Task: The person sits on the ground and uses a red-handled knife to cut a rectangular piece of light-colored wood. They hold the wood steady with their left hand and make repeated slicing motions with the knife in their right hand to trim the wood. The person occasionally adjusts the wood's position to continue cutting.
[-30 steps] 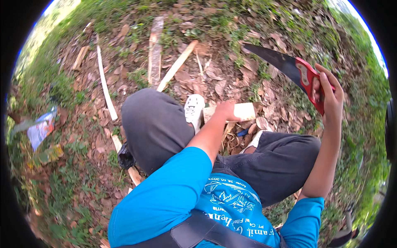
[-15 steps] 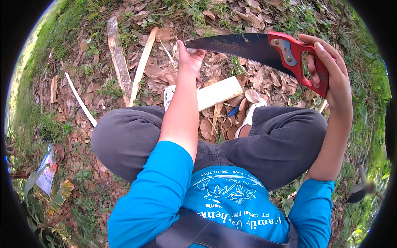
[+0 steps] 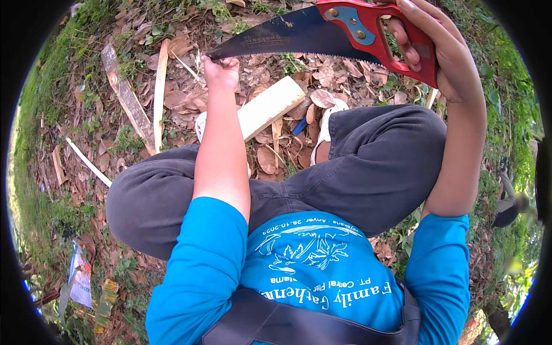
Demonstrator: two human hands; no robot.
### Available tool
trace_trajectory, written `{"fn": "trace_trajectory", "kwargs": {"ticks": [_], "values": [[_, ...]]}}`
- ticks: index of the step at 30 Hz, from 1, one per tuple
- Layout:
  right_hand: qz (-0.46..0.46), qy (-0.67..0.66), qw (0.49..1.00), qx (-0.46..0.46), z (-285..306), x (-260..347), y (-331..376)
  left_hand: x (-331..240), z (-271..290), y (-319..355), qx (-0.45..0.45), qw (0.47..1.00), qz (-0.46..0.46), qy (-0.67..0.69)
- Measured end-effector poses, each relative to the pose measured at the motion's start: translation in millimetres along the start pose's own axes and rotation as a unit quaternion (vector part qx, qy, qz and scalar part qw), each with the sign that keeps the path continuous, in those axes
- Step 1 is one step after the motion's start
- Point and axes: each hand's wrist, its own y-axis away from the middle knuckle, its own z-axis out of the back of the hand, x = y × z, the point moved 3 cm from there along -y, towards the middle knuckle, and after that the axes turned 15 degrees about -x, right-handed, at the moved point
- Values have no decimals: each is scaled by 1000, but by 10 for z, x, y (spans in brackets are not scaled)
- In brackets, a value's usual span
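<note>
A hand saw (image 3: pixel 299 35) with a dark tapering blade and a red handle spans the space between my two hands, teeth facing down toward me. My right hand (image 3: pixel 445 49) is wrapped round the red handle, with fingers through its opening. At the blade's narrow tip, my left hand (image 3: pixel 221 72) pinches the end between thumb and fingers. Below the blade lies a pale sawn wood block (image 3: pixel 270 109), slanting between my shoes (image 3: pixel 326 129). Beside the block a small blue object (image 3: pixel 299 126) rests on the leaves; its kind is unclear.
Left of my left arm lie a rough plank (image 3: pixel 127 95) and a pale wood strip (image 3: pixel 160 92). Farther left is a thin curved strip (image 3: pixel 89 163). A printed plastic packet (image 3: pixel 80 279) lies at the lower left. Dry leaves and grass cover the ground.
The view has shifted, so the saw and both hands appear higher and farther left. The handle seems raised a little relative to the tip. Both hands keep their hold on the saw.
</note>
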Motion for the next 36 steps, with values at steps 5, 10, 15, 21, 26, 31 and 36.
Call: {"fn": "trace_trajectory", "kwargs": {"ticks": [5,10,15,21,26,31,36], "values": [[37,11,997,-69,99,15,44,-49,237,-79,-71,993,-91,-8],[87,0,990,-114,115,100,162,10,591,-89,-271,939,-153,-149],[74,24,987,-140,178,60,114,118,452,35,-143,903,-224,-338],[72,27,988,-133,216,17,99,101,-124,292,62,971,-129,-193],[69,8,993,-97,265,35,109,62,-106,235,30,990,-98,-98],[46,21,994,-101,295,-12,92,59,24,227,1,994,-72,-80],[22,35,994,-103,97,92,102,-76,80,213,9,996,-75,-51]]}}
